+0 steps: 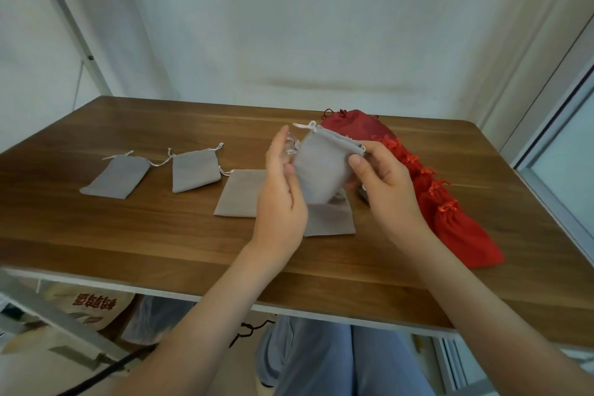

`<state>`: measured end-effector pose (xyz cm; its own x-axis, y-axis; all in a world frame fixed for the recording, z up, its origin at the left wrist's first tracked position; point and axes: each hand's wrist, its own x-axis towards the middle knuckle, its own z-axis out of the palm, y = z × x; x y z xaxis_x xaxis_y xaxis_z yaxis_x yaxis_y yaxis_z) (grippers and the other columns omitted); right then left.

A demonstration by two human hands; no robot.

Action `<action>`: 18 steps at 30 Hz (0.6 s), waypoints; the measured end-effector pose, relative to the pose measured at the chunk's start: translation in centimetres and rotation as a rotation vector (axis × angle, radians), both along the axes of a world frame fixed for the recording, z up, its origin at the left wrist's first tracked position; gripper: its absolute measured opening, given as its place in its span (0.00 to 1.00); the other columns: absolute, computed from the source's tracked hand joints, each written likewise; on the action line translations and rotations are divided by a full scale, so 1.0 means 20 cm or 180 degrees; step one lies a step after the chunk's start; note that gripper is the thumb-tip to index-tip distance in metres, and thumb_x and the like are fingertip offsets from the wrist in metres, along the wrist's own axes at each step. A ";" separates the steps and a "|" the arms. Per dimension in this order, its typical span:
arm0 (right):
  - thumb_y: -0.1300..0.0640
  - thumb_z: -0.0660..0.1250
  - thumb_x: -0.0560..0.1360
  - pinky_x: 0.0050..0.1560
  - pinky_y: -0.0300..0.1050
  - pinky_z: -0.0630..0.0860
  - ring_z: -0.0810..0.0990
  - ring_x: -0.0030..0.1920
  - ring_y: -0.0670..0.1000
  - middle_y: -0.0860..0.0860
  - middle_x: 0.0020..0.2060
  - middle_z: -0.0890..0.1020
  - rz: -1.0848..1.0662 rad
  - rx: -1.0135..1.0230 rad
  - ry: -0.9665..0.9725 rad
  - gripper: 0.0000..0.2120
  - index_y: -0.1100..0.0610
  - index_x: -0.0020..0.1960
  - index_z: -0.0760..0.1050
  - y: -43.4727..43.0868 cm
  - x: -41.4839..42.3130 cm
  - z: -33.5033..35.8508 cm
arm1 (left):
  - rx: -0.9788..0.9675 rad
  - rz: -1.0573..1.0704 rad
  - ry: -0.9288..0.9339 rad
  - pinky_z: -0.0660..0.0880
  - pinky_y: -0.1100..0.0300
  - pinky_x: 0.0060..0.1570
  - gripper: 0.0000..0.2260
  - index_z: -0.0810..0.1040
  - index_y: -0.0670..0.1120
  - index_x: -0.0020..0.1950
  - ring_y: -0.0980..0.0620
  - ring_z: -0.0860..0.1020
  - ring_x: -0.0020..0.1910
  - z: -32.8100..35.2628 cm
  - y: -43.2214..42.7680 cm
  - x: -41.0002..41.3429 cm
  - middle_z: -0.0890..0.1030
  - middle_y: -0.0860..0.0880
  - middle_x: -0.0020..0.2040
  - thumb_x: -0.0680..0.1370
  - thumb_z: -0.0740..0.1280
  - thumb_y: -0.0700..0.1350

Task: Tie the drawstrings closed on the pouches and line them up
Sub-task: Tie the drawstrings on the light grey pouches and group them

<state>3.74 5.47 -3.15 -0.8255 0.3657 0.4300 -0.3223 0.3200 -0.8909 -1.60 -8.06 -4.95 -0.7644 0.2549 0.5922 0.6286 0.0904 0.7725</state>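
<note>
Holds one grey pouch [324, 167] up above the desk [160, 235], clear of the surface. Pinches its upper right corner with the right hand [385, 190], thumb in front, fingers curled behind. Sets the left hand [279, 193] at the pouch's left edge, fingers nearly straight and upright, thumb touching the fabric; cannot tell whether any of the cords [302, 126] is caught there. Looks to be at the cinching step, with the mouth not yet gathered. Next probably calls for taking a cord on each side, pulling outward, knotting, then laying it beside the row of grey pouches [193, 170] flat on the left. Leaves the red pouches [450, 209] overlapped along the right, seemingly tied with bows.
</note>
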 end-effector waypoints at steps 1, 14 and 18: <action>0.62 0.60 0.80 0.42 0.34 0.75 0.78 0.44 0.40 0.46 0.44 0.80 0.0005 -0.0016 -0.0046 0.07 0.55 0.52 0.75 0.01 0.01 0.02 | -0.0069 0.0125 0.0087 0.70 0.67 0.60 0.24 0.51 0.55 0.74 0.61 0.69 0.65 0.01 0.00 0.01 0.68 0.49 0.69 0.82 0.53 0.37; 0.57 0.64 0.78 0.45 0.44 0.70 0.76 0.41 0.44 0.50 0.38 0.80 0.0248 0.0497 -0.1031 0.06 0.57 0.47 0.78 0.10 0.16 -0.09 | -0.1851 0.0018 0.0965 0.62 0.59 0.53 0.16 0.74 0.45 0.59 0.50 0.71 0.54 -0.12 -0.02 -0.03 0.78 0.49 0.54 0.81 0.50 0.48; 0.52 0.63 0.78 0.39 0.42 0.68 0.73 0.35 0.43 0.47 0.32 0.76 0.0116 0.0754 -0.1168 0.09 0.54 0.44 0.78 0.08 0.20 -0.16 | -0.2124 0.0134 0.1129 0.71 0.52 0.43 0.17 0.74 0.46 0.45 0.51 0.71 0.42 -0.18 -0.02 -0.03 0.74 0.50 0.41 0.81 0.48 0.51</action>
